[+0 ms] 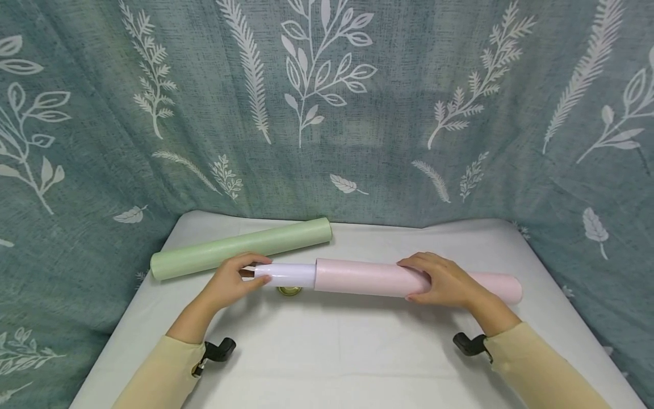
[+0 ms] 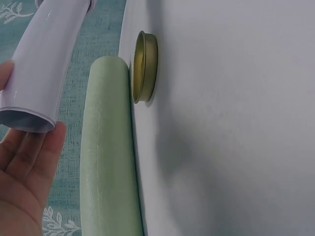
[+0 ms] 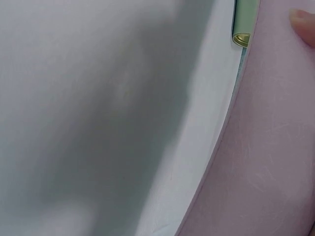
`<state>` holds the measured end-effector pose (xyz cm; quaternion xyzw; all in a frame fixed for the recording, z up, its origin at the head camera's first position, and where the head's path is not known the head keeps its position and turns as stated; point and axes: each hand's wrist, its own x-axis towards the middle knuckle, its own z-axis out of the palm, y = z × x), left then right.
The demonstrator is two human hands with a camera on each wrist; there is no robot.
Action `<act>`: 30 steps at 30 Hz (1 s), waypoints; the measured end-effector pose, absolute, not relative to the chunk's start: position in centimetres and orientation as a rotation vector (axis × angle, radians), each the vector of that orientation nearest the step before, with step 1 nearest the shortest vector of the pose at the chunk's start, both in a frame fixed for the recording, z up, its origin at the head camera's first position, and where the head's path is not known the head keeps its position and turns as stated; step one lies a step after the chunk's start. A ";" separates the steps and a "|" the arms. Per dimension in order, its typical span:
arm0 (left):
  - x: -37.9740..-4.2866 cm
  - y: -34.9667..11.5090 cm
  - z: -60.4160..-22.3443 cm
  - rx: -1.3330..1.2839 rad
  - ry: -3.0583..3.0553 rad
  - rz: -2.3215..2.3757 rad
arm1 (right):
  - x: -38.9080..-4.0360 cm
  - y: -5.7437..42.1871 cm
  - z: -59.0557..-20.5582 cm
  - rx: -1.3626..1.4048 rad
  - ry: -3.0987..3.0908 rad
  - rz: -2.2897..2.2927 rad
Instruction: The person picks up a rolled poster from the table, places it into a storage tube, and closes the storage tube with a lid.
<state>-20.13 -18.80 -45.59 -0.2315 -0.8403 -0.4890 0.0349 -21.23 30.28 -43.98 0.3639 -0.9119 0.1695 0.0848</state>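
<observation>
A glossy white rolled sheet [image 1: 287,275] sticks out of the left end of a long pink tube [image 1: 365,276]. My left hand [image 1: 236,281] holds the free end of this roll between thumb and fingers; the roll's hollow opening shows in the left wrist view. Farther right, my right hand [image 1: 441,279] grips the pink tube from above, thumb on the near side. Both pieces are held over the table, in one line. A round gold metal lid [image 2: 145,67] lies on the table beneath the white roll, mostly hidden by it in the head view.
A closed light green tube [image 1: 240,247] lies slanted at the back left of the white-covered table [image 1: 337,352]. Behind the table hangs a teal curtain [image 1: 388,113] with white leaf prints. A black wrist mount [image 1: 219,349] projects from the left sleeve.
</observation>
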 end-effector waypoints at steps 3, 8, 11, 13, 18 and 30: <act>-20.1 -18.5 -45.5 -0.699 -2.583 -1.524 | -21.2 30.2 -43.9 1.088 -2.718 0.497; -20.1 -17.7 -45.6 -0.693 -2.591 -1.558 | -21.2 30.1 -43.9 1.084 -2.722 0.488; -20.2 -17.3 -45.8 -0.709 -2.601 -1.582 | -21.2 29.9 -44.0 1.089 -2.727 0.494; -20.3 -17.2 -45.9 -0.731 -2.600 -1.617 | -21.2 29.8 -44.0 1.091 -2.734 0.505; -20.4 -17.0 -46.3 -0.794 -2.584 -1.724 | -21.1 29.8 -43.9 1.071 -2.746 0.516; -20.3 -16.4 -46.3 -0.761 -2.531 -1.943 | -21.2 29.9 -44.1 1.085 -2.735 0.502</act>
